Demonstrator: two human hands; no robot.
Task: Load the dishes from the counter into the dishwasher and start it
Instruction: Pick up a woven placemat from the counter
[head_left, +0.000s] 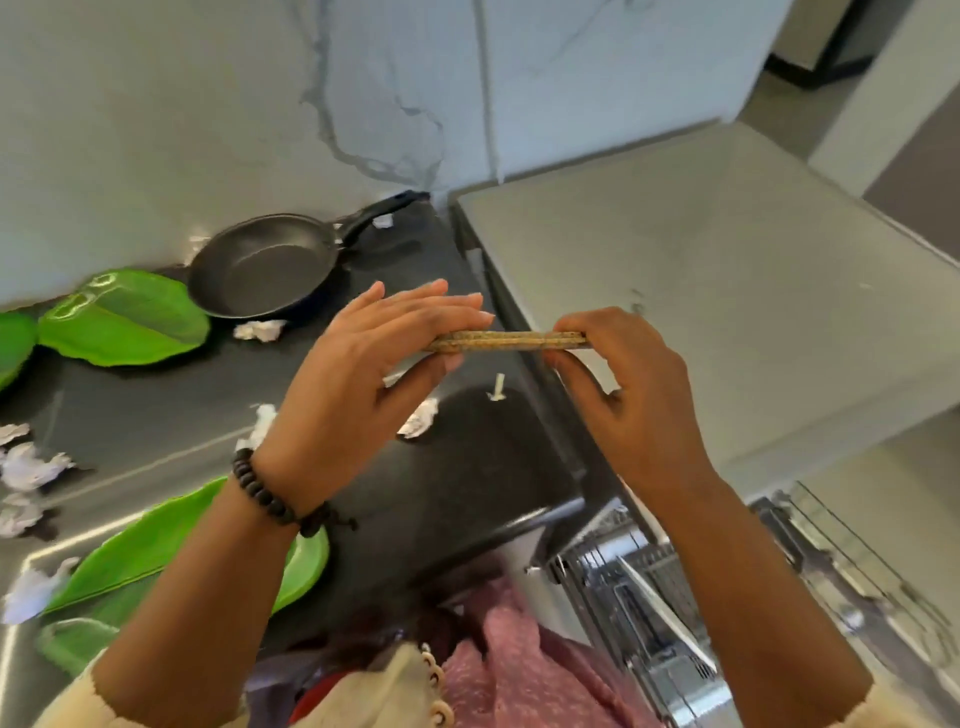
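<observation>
You are holding a thin speckled tan board (511, 341) edge-on at the centre of the frame, above the dark desk (156, 410): your right hand (628, 395) is pinching its right end between thumb and curled fingers, while your left hand (374, 358) is lying with straight fingers over its left end. Behind your left hand a black frying pan (262, 273) is sitting on the desk beside green leaf-shaped plates (124, 325) and crumpled paper scraps (31, 465), and the dishwasher rack (649, 587) is showing at the lower right.

Head-worn view, close, down onto counter (171, 415)
</observation>
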